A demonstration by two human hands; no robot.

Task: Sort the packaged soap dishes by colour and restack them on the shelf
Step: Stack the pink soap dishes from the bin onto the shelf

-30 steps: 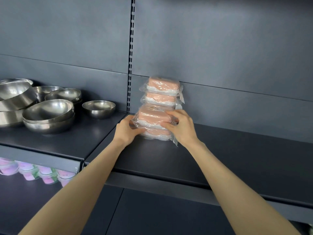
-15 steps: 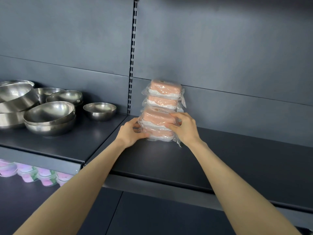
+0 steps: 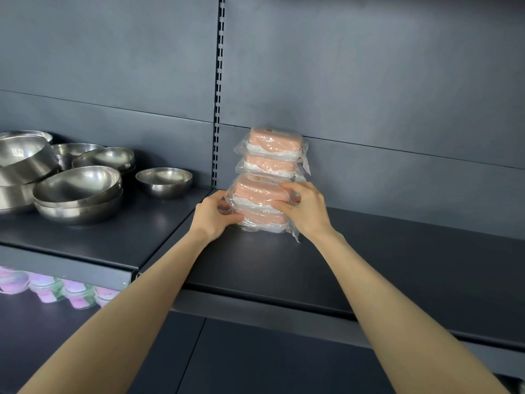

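Note:
Two stacks of pink soap dishes in clear plastic wrap stand on the dark shelf (image 3: 397, 251). The rear stack (image 3: 272, 155) of two leans against the back panel. In front of it sits the front stack (image 3: 260, 203) of two. My left hand (image 3: 213, 216) grips the front stack's left side, fingers curled on the wrap. On the right, my right hand (image 3: 305, 209) holds the same stack, its fingers curled over the upper packet's front edge.
Several steel bowls (image 3: 76, 189) sit on the neighbouring shelf section to the left. Pink and purple packaged items (image 3: 56, 288) lie on the lower shelf at bottom left. A slotted upright (image 3: 218, 95) divides the back panels.
The front stack has slid a little further back toward the rear stack, with both hands still on it.

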